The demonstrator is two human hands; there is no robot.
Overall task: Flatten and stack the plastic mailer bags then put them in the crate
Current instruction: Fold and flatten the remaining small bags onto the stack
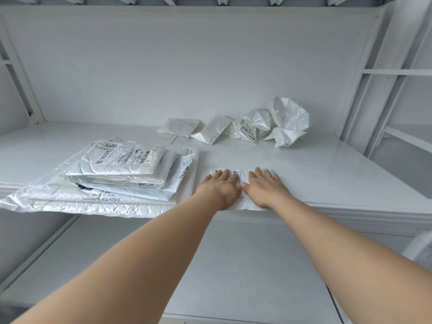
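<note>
1. Two bare forearms reach out from the camera. The left hand [218, 190] and right hand [266, 189] lie side by side, palms down, fingers straight and slightly spread, pressing a small mailer bag [239, 178] flat at the near edge of a white shelf [327, 174].
2. Just left of the hands sits a stack of flattened bags [121, 178], larger ones underneath, its near corner overhanging the shelf edge.
3. Near the back wall [187, 66], well apart from the hands, lies a cluster of crumpled bags [257, 127].
4. The job looks roughly half done: several bags are stacked, one is being smoothed, the cluster is untouched, and nothing has been crated. No crate is clearly in view; a pale slatted shape [420, 251] at the lower right may be it.
5. The shelf is glossy white, flanked by pale metal uprights [374, 90], with a lower shelf [233, 265] beneath.
</note>
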